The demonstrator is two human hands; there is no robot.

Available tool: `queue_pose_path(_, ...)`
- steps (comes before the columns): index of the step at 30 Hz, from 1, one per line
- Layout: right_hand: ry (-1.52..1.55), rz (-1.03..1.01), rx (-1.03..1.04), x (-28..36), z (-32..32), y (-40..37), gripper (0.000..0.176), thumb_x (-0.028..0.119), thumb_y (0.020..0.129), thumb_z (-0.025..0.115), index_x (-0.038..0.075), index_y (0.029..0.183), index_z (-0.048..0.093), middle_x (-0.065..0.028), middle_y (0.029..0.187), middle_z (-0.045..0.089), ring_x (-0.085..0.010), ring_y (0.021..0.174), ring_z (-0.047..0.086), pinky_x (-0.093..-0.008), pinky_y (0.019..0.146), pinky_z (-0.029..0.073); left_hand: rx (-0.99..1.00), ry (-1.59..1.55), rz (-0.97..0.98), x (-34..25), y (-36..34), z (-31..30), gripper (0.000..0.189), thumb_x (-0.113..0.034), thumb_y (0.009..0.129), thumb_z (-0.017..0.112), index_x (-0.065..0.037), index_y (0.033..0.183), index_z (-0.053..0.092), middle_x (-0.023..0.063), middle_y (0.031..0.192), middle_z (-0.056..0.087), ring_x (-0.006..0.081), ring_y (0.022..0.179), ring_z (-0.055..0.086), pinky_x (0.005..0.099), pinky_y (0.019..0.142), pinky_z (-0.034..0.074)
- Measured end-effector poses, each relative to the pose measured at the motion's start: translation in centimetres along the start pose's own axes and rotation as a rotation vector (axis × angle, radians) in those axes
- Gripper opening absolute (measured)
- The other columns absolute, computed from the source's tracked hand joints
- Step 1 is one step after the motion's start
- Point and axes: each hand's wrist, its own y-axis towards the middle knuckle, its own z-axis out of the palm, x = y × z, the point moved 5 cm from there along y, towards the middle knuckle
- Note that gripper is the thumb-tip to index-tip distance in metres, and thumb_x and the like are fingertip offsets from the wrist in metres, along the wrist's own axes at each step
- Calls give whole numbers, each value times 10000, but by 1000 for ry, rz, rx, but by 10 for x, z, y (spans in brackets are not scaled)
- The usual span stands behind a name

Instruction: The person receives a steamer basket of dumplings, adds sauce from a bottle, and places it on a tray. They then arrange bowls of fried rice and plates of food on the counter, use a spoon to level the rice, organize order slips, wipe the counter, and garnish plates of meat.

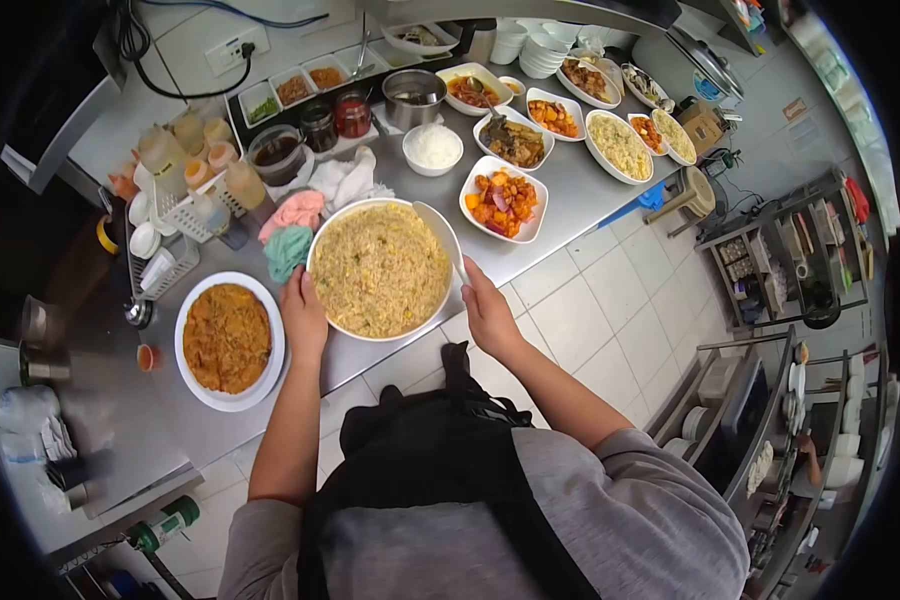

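Note:
Between my two hands is a large white bowl (436, 318) filled with fried rice (380, 268), at the counter's front edge. My left hand (304, 318) grips its left side, fingers partly hidden by the rim. On the right side, my right hand (488, 305) holds the rim, where the handle of a white serving spoon (438, 230) comes down to my fingers. Left of my left hand stands a white oval dish (192, 372) of orange-brown saucy food (228, 340). A green cloth (289, 252) and a pink cloth (294, 213) lie just behind the bowl.
Behind are a bowl of white rice (433, 148), a dish of red-orange food (505, 200) and several filled plates. Sauce bottles stand in a white basket (202, 215) at the left. Shelving (780, 260) and a stool (692, 192) are on the right.

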Motion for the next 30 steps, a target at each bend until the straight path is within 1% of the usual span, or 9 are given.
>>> queue_pose_path(3,273,357,151,-24,-5,18,455,89,993,432,40,1435,333,-164,1037,616,-250,866,630,-347,802,511,-202,101,140,-8,19,-29,349,-117,932,556,-31,1270,579,199,1188,545,364,1089,532,427,942,424)
queue_pose_path(4,373,357,122,-23,-11,30,414,135,1018,407,48,1422,374,-21,840,537,-79,581,483,-239,538,434,-163,240,234,-14,32,-30,366,-88,908,578,-45,1272,583,192,1208,539,362,1101,529,427,943,426)
queue_pose_path(10,824,454,253,-29,-43,119,371,151,1010,392,46,1367,398,-36,783,529,-112,541,471,-263,462,384,21,418,294,-2,84,-29,328,24,814,561,-14,1123,665,223,1057,634,374,958,624,402,858,497)
queue_pose_path(13,1098,528,266,-39,-64,140,363,164,998,416,44,1341,410,-44,763,556,-124,532,472,-267,460,383,32,707,104,-18,75,-19,398,-10,824,554,-42,1217,611,237,1311,507,412,1150,525,430,981,427)
queue_pose_path(18,1143,542,14,-103,-138,136,274,149,990,409,111,1251,485,-30,888,604,-112,621,538,-249,515,420,-148,424,460,-228,35,46,420,-32,836,577,-78,1253,580,192,1314,488,379,1211,466,422,1032,377)
queue_pose_path(22,694,445,-206,-248,-263,132,338,149,957,438,100,1289,478,-26,929,610,-88,636,523,-241,554,435,402,-303,341,-300,16,194,351,-90,916,565,-38,1263,557,125,1281,519,253,1178,510,330,1004,401)
queue_pose_path(24,-83,192,-467,-343,-339,148,374,143,937,455,78,1304,486,-176,998,668,-295,768,657,-371,670,508,638,-582,57,-306,15,289,338,-146,974,504,-9,1282,531,109,1257,534,219,1138,545,314,991,421)
queue_pose_path(25,-171,346,-393,-342,-376,157,361,163,933,481,88,1286,503,-234,1061,648,-381,898,651,-426,745,511,711,-665,-118,-312,14,334,352,-182,1004,462,0,1301,510,107,1231,548,211,1115,564,312,990,428)
queue_pose_path(30,-800,214,-23,-396,-440,247,386,143,908,509,233,1279,561,-84,1033,637,-289,882,658,-414,701,534,692,-576,-509,-321,57,527,471,-355,1022,410,-20,1353,416,115,1054,602,148,859,617,287,751,527)
